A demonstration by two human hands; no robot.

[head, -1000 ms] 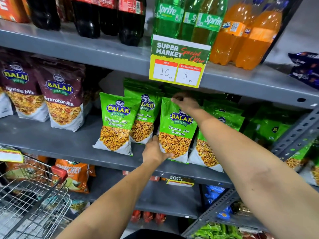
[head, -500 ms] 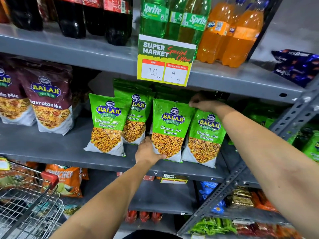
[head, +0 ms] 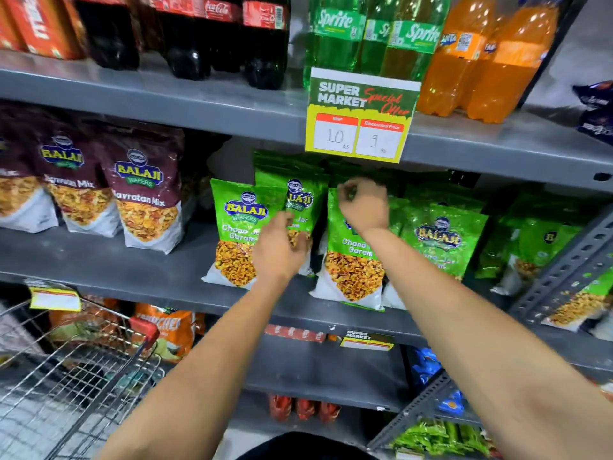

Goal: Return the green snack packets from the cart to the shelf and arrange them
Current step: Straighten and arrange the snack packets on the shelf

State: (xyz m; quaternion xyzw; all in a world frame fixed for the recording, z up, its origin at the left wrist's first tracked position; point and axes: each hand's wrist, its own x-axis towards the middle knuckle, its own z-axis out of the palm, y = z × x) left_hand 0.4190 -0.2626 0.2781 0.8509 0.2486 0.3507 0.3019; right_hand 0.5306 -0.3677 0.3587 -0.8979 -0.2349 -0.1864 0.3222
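Note:
Several green Balaji snack packets stand in a row on the grey middle shelf (head: pixel 132 270). My right hand (head: pixel 363 207) pinches the top edge of the third green packet (head: pixel 351 263), which stands upright at the shelf's front. My left hand (head: pixel 280 250) is blurred, back toward me. It lies against the lower part of the second green packet (head: pixel 300 194), beside the leftmost green packet (head: pixel 232 240). Its fingers are too blurred to show a grip. A fourth green packet (head: pixel 442 237) stands to the right, with more green packets behind and further right.
Maroon Navratan Mix bags (head: pixel 146 197) fill the left of the same shelf. Soda bottles (head: pixel 335 34) stand on the shelf above, with a price sign (head: pixel 361 117) hanging over the green packets. The wire cart (head: pixel 83 376) is at lower left. A slotted steel upright (head: pixel 564 270) crosses at right.
My left hand moved from the bottom of the third packet up and left to the second packet. My right hand shifted from the fourth packet's top to the third packet's top.

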